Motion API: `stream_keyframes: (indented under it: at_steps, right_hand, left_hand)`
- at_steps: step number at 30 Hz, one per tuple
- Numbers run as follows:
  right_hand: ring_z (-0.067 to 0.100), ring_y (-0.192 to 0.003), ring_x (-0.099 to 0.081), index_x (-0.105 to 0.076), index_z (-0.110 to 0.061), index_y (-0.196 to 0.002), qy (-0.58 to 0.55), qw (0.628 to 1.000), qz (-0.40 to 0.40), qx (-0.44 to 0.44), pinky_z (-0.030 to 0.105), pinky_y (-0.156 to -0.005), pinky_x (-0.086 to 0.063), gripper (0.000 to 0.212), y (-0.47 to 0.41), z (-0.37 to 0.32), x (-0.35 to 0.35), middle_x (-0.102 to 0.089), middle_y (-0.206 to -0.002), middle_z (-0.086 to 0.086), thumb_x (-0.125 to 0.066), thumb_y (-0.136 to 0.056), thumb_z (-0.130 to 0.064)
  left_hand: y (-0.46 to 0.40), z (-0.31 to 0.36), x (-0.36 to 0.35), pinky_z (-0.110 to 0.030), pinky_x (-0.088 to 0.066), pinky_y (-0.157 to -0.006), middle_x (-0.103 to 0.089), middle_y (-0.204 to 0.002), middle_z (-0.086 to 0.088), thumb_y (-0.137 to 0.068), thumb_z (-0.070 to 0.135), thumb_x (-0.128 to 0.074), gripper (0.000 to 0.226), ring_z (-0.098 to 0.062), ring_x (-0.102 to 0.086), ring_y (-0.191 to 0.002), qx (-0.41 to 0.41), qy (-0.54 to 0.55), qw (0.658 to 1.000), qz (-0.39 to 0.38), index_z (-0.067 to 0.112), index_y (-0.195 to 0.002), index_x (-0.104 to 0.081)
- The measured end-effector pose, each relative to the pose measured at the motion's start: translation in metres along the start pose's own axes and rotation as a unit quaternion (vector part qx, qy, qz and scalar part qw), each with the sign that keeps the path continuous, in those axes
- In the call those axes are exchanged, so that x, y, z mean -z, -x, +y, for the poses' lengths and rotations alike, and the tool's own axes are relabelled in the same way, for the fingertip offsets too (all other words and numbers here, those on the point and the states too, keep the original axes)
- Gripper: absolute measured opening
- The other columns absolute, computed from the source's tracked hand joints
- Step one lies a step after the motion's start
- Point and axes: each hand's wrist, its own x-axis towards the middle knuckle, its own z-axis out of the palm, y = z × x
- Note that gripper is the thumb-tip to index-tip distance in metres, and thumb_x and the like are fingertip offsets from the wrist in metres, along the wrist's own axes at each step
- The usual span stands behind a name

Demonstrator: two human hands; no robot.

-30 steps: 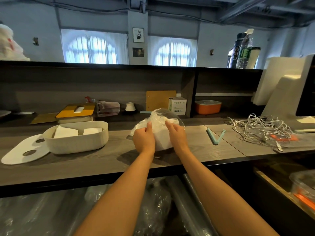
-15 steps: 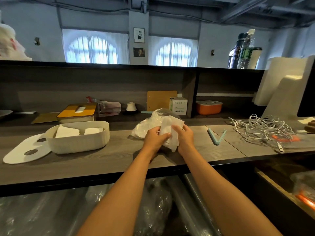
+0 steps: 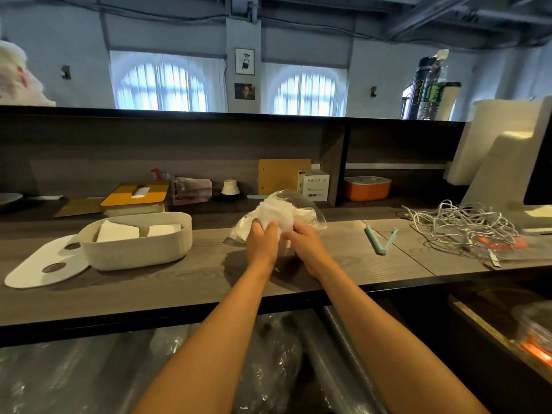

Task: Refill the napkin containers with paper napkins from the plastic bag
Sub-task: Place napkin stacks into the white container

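A clear plastic bag [image 3: 310, 209] of white paper napkins lies on the wooden counter [image 3: 343, 258] in the middle. My left hand [image 3: 261, 243] and my right hand [image 3: 304, 245] meet in front of it, and both grip a bunch of white napkins [image 3: 276, 215] that sticks up out of the bag's mouth. To the left stands an open white napkin container [image 3: 137, 249] with two stacks of napkins [image 3: 118, 233] inside. Its flat white lid [image 3: 44, 264], with two holes, lies beside it at the far left.
A teal bag clip [image 3: 380, 242] lies right of the bag, and a tangle of white cables [image 3: 466, 228] farther right. On the back shelf sit an orange lidded container [image 3: 366, 188], a small white box [image 3: 313, 185] and a yellow-topped box [image 3: 136, 197]. Plastic-wrapped things lie under the counter.
Both hands moved from the bag's sides to its mouth, drew together and lifted a bunch of napkins partway out of the bag.
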Motion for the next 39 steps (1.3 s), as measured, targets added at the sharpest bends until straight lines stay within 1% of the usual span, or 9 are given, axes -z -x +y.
stream_keyframes:
  at_steps: [4,8,12,15,19,23,26,32,39]
  right_hand:
    - [0.017,-0.080,-0.056,-0.068,-0.009,-0.089,0.022,0.999,-0.002,0.032,0.030,-0.074,-0.046,0.020,0.003,0.000,0.002,-0.064,-0.086,0.007,-0.049,-0.091,-0.005]
    - [0.016,-0.097,-0.059,-0.062,-0.011,-0.126,-0.035,0.999,0.033,0.005,0.024,-0.075,-0.052,0.038,0.001,0.001,0.008,-0.062,-0.115,0.007,-0.060,-0.089,-0.003]
    - [0.013,-0.106,-0.050,-0.052,-0.015,-0.138,-0.150,0.980,0.132,-0.015,0.014,-0.065,-0.044,0.056,0.000,0.001,0.020,-0.052,-0.122,0.000,-0.068,-0.085,-0.004]
    - [0.013,-0.109,-0.046,-0.047,-0.015,-0.141,-0.113,0.984,0.135,-0.027,0.017,-0.070,-0.042,0.055,-0.002,0.003,0.018,-0.051,-0.131,0.003,-0.064,-0.089,-0.008]
    - [0.019,-0.123,-0.049,-0.045,-0.010,-0.142,-0.018,0.995,0.098,0.001,0.025,-0.090,-0.040,0.050,-0.006,0.004,0.008,-0.049,-0.142,0.008,-0.057,-0.097,-0.028]
    - [0.013,-0.112,-0.051,-0.053,-0.010,-0.134,-0.026,0.988,0.152,-0.004,0.026,-0.087,-0.040,0.043,-0.008,0.004,0.011,-0.056,-0.132,0.005,-0.054,-0.099,-0.034]
    - [0.013,-0.106,-0.055,-0.060,-0.009,-0.125,-0.031,0.988,0.151,0.015,0.021,-0.080,-0.043,0.036,-0.008,0.005,0.011,-0.062,-0.121,0.003,-0.060,-0.095,-0.029]
    - [0.007,-0.084,-0.055,-0.065,-0.010,-0.104,-0.032,0.987,0.157,0.024,0.017,-0.067,-0.043,0.016,-0.003,0.004,0.012,-0.061,-0.088,-0.007,-0.060,-0.094,-0.022]
    - [0.008,-0.089,-0.059,-0.069,-0.007,-0.106,0.004,0.989,0.135,0.059,0.014,-0.072,-0.044,0.017,-0.005,0.005,0.009,-0.066,-0.095,-0.003,-0.060,-0.094,-0.016]
  left_hand:
    - [-0.002,-0.003,0.005,-0.035,-0.051,-0.087,-0.062,-0.121,-0.003,-0.092,0.038,-0.065,0.047,-0.022,-0.060,-0.107,0.055,0.120,0.991,0.038,0.012,-0.130,-0.054]
    - [-0.003,-0.003,0.012,-0.034,-0.056,-0.085,-0.062,-0.126,-0.004,-0.087,0.028,-0.074,0.047,-0.023,-0.061,-0.112,0.074,0.200,0.975,0.061,0.017,-0.129,-0.057]
    - [0.001,0.000,0.011,-0.025,-0.052,-0.072,-0.062,-0.117,-0.002,-0.092,0.022,-0.065,0.025,-0.018,-0.059,-0.104,0.041,0.117,0.992,0.011,0.020,-0.116,-0.059]
    - [0.003,0.002,0.007,-0.028,-0.043,-0.075,-0.060,-0.120,-0.007,-0.096,0.022,-0.052,0.024,-0.018,-0.053,-0.102,-0.002,0.014,1.000,-0.009,0.011,-0.116,-0.060]
    - [0.005,0.004,0.002,-0.029,-0.036,-0.082,-0.052,-0.109,0.001,-0.102,0.032,-0.045,0.030,-0.016,-0.048,-0.100,0.004,-0.014,1.000,0.015,0.011,-0.120,-0.056]
    - [0.004,0.003,0.003,-0.025,-0.037,-0.068,-0.057,-0.096,-0.001,-0.101,0.023,-0.048,0.012,-0.015,-0.051,-0.089,-0.007,-0.032,0.997,0.067,0.013,-0.099,-0.055]
    - [0.005,0.002,0.002,-0.020,-0.037,-0.060,-0.055,-0.080,0.004,-0.100,0.020,-0.049,0.016,-0.012,-0.052,-0.077,-0.033,-0.045,0.996,0.064,0.011,-0.091,-0.059]
    - [0.010,0.004,0.002,-0.022,-0.034,-0.058,-0.053,-0.076,0.006,-0.100,0.023,-0.048,0.021,-0.006,-0.047,-0.070,-0.037,-0.042,0.998,0.042,0.012,-0.087,-0.059]
    - [0.005,-0.001,0.000,-0.030,-0.033,-0.057,-0.049,-0.063,-0.002,-0.101,0.024,-0.048,0.036,-0.015,-0.043,-0.062,-0.066,-0.075,0.995,0.010,0.010,-0.068,-0.053]
